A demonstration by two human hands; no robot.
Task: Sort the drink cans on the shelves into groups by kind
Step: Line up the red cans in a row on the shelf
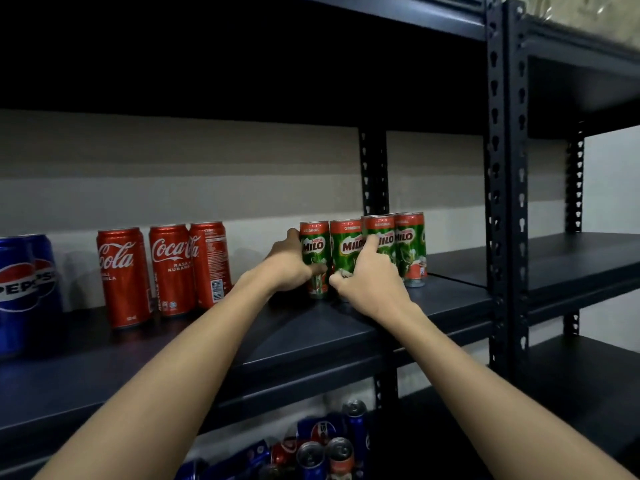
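Observation:
Several green Milo cans stand together on the dark shelf point(346, 337). My left hand point(291, 263) grips the leftmost Milo can point(314, 249), fingers wrapped behind it and thumb across its front. My right hand point(367, 275) grips the second Milo can point(346, 244), with its index finger reaching up beside the third Milo can point(384, 237). A fourth Milo can point(411, 249) stands at the right end. Three red Coca-Cola cans point(169, 268) stand to the left, and blue Pepsi cans point(24, 289) are at the far left edge.
A lower shelf holds a jumble of mixed cans point(318, 448), blue and red. A perforated black upright point(498, 202) separates this bay from another dark shelf point(571, 265) on the right. A pale wall runs behind the shelving.

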